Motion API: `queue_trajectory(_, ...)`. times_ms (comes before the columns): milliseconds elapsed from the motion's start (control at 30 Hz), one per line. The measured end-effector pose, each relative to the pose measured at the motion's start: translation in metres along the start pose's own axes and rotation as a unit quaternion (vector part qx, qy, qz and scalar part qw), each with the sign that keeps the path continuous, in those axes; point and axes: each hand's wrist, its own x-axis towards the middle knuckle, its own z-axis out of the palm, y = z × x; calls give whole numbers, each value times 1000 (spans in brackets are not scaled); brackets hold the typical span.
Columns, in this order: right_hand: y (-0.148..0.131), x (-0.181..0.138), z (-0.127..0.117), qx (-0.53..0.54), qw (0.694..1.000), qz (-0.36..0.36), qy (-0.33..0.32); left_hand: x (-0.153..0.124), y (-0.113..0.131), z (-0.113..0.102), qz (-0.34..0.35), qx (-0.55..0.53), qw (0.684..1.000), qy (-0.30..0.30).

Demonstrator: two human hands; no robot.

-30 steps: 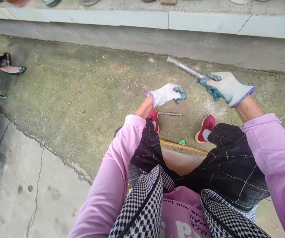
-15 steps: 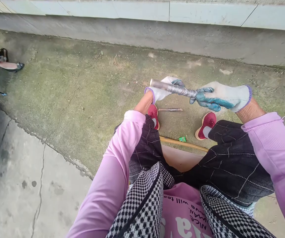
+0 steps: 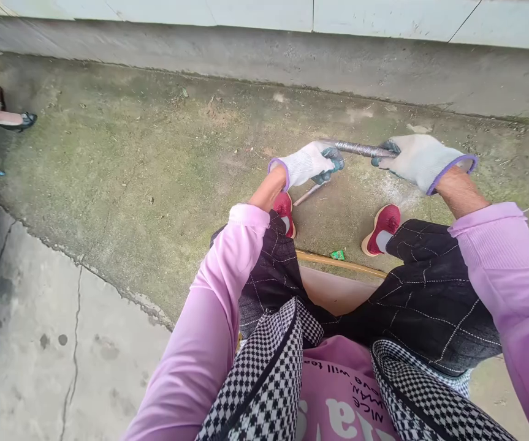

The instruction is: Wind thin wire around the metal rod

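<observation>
A wooden stick with silvery wire wound tightly around it (image 3: 360, 149) spans the space between my two hands, nearly level. My left hand (image 3: 308, 164), in a white glove with blue-green palm coating, is closed around its left end, which is mostly hidden. My right hand (image 3: 414, 160), gloved alike, grips the right end, where the fingers cover the tip. Below my left hand a second, thinner stick (image 3: 311, 193) slants up to the right, its upper end near the glove. Whether it rests on the ground or hangs, I cannot tell.
My red shoes (image 3: 381, 229) stand apart on mossy concrete. A small green packet (image 3: 338, 255) lies by a yellowish bar (image 3: 322, 260) between my legs. Ahead runs a low concrete wall (image 3: 246, 55). Another person's foot (image 3: 13, 119) shows at the far left.
The wire-wound stick has turned and shifted right and away; its bare left end, seen before, is now behind my left hand. The thinner stick has swung from level to slanted.
</observation>
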Motion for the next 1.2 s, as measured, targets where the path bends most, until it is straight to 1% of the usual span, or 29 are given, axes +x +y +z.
queue_trajectory(67, 1, -3, -5, 16, 1000, 9, 8, 5, 4, -7, -12, 22, 1000, 0)
queue_trajectory(167, -1, -7, -6, 9, 999, 32, -30, 7, 7, -18, 14, 54, 998, 34)
queue_trajectory(267, -1, -5, -5, -22, 999, 26, -38, 1, 14, -17, 24, 61, 996, 58)
queue_trajectory(333, -2, -2, -5, -57, 998, 26, -30, -6, 21, -10, 13, 44, 998, 37)
queue_trajectory(433, -6, 1, -5, -132, 989, 61, -13, -17, 33, 6, -10, 9, 999, -37)
queue_trajectory(467, -9, 1, -4, -149, 987, 68, -7, -20, 35, 11, -15, 1, 998, -56)
queue_trajectory(500, -12, 1, -4, -152, 986, 69, -2, -21, 36, 14, -18, -4, 998, -63)
queue_trajectory(533, -15, 0, -3, -136, 988, 67, 0, -21, 36, 16, -14, -8, 998, -66)
queue_trajectory(567, -19, -1, -2, -99, 993, 63, 2, -21, 34, 16, -8, -10, 998, -65)
queue_trajectory(633, -24, -4, 0, 32, 997, 65, 20, -16, 30, 14, 12, -14, 998, -60)
queue_trajectory(667, -26, -5, 1, 109, 991, 72, 40, -13, 27, 12, 21, -15, 998, -57)
queue_trajectory(733, -28, -8, 2, 246, 962, 84, 82, -6, 22, 8, 34, -15, 998, -48)
queue_trajectory(767, -29, -10, 2, 297, 946, 88, 95, -3, 19, 6, 38, -11, 998, -42)
queue_trajectory(833, -28, -12, 2, 368, 921, 85, 96, 1, 16, 3, 42, 4, 999, -25)
queue_trajectory(900, -25, -16, 0, 421, 902, 68, 69, 2, 15, 2, 45, 19, 999, -8)
queue_trajectory(933, -23, -18, -2, 445, 893, 50, 42, 1, 15, 2, 48, 25, 999, -4)
queue_trajectory(1000, -18, -23, -6, 480, 877, 2, -34, -1, 17, 0, 53, 39, 998, 1)
queue_trajectory(1033, -15, -25, -8, 489, 868, -25, -83, -1, 18, -1, 54, 50, 997, 3)
queue_trajectory(1100, -9, -27, -11, 484, 855, -61, -179, -3, 22, -6, 44, 79, 996, 2)
queue_trajectory(1133, -6, -28, -12, 471, 853, -65, -215, -3, 24, -8, 36, 92, 995, -4)
queue_trajectory(1200, -2, -27, -12, 434, 860, -58, -264, -5, 27, -14, 26, 103, 994, -29)
